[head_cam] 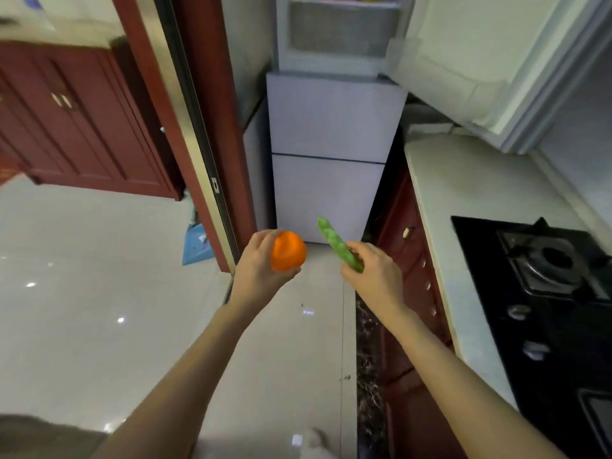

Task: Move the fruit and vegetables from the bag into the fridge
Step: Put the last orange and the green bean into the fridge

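Orange fruit point(288, 250) sits cupped in the left hand point(261, 263), fingers curled round it. The right hand point(374, 273) pinches a green bean pod point(336, 244) by its lower end, tip tilted up-left. Both are held out before the white fridge point(331, 127), whose upper door point(490, 61) stands open beside the table point(470, 193).

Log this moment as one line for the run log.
left hand: holds orange | right hand: holds bean pod | fridge: top door open, lower doors closed | both items not yet inside
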